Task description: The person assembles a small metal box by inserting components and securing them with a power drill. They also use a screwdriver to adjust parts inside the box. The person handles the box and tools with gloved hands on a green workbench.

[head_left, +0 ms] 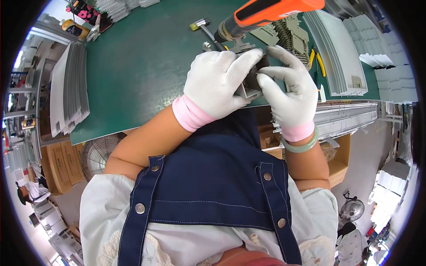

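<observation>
My left hand [217, 82], in a white glove with a pink cuff, is closed around a small grey, box-shaped metal part [250, 94] at the table's front edge. On the other side, my right hand [290, 84], gloved alike, has its thumb and fingers bent against the dark side of the same part. Both hands hide much of it, so its full shape does not show. Just beyond them is an orange and black power tool [262, 15], its nose pointing down to the left. A small hammer [206, 29] with a yellow-faced head lies beside that nose.
Grey-green flat pieces [293, 37] are heaped beyond my right hand, with yellow-handled pliers [320, 64] nearby. White panels stand in a right stack [335, 53] and a left stack [69, 88] on the green table [133, 66]. Long metal profiles [346, 119] lie below its right edge.
</observation>
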Motion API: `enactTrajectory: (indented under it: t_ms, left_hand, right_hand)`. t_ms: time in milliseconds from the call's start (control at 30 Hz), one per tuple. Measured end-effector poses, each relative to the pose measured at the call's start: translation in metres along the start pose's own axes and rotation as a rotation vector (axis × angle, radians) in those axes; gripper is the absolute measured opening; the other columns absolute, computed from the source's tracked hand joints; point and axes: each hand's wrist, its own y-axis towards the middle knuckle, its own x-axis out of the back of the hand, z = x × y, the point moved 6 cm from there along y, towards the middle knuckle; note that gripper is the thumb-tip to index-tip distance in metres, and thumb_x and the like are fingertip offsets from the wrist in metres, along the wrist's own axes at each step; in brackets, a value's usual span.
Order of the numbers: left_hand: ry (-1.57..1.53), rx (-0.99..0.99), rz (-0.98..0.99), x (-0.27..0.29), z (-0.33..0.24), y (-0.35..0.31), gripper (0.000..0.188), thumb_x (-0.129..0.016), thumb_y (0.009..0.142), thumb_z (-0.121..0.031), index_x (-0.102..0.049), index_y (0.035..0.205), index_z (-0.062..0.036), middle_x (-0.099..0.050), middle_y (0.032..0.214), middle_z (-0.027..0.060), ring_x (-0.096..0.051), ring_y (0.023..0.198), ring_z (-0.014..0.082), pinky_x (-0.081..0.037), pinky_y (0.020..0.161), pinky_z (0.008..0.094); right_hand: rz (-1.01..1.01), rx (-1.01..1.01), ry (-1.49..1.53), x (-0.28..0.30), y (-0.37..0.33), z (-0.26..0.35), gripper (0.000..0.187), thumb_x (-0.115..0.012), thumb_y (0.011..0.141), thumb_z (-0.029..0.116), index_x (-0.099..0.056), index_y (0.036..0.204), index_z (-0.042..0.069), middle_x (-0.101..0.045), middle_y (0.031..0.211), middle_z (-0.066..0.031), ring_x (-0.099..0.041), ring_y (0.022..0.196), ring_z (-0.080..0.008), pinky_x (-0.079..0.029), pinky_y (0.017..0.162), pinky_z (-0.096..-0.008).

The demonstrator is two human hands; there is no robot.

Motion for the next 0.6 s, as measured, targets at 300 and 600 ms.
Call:
enactTrajectory:
  t_ms: [300, 600]
  left_hand:
    - [-0.041, -0.056, -0.098, 0.002, 0.001, -0.001, 0.073, -0.087, 0.064, -0.025, -0.059, 0.130, -0.0088, -0.066, 0.089, 0.0061, -0.066, 0.075, 0.0272, -0.051, 0.067, 0.0397]
    - [-0.058, -0.055, -0.128, 0.008, 0.003, -0.004, 0.072, -0.086, 0.065, -0.029, -0.061, 0.129, -0.0089, -0.066, 0.089, 0.0061, -0.066, 0.075, 0.0270, -0.050, 0.067, 0.0392]
  right_hand:
    - [-0.114, -0.014, -0.045, -0.006, -0.027, -0.002, 0.018, -0.078, 0.080, 0.008, -0.075, 0.097, 0.007, -0.069, 0.118, -0.0190, -0.069, 0.106, -0.0332, -0.053, 0.093, -0.0389]
    - [0.037, 0.221, -0.388, -0.010, -0.045, 0.020, 0.042, -0.070, 0.083, 0.009, -0.064, 0.125, 0.005, -0.060, 0.130, -0.0225, -0.057, 0.120, -0.0429, -0.038, 0.109, -0.0573]
